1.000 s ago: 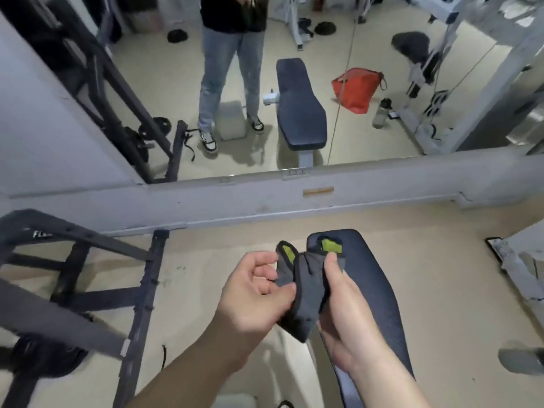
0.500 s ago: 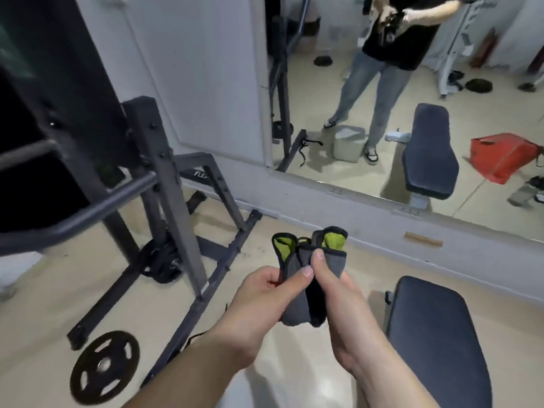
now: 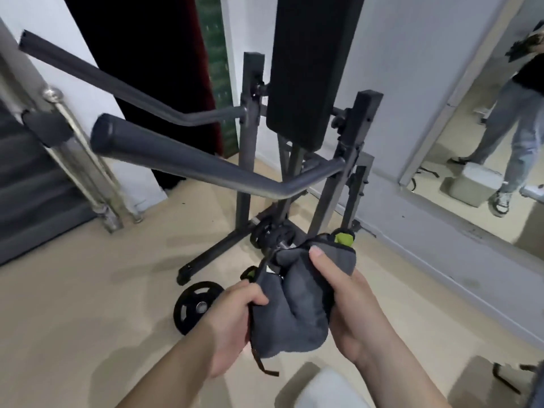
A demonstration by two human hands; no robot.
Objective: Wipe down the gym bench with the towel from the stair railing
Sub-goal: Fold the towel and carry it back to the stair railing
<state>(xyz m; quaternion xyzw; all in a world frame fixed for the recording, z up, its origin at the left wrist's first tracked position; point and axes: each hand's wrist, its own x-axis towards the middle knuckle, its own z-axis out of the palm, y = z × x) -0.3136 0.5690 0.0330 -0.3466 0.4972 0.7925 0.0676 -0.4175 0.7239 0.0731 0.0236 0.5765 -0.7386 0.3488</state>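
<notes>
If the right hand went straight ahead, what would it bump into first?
Probably the lower frame of the dark rack, near the weight plates there. The right hand, gripping the grey towel, points that way. How far off it is, I can't tell.

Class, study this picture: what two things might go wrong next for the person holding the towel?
The weight plate lies on the floor just ahead; they might trip on it. The towel, bunched in the left hand and right hand, trails a loose strap that might snag on the padded bar jutting toward them.
</notes>
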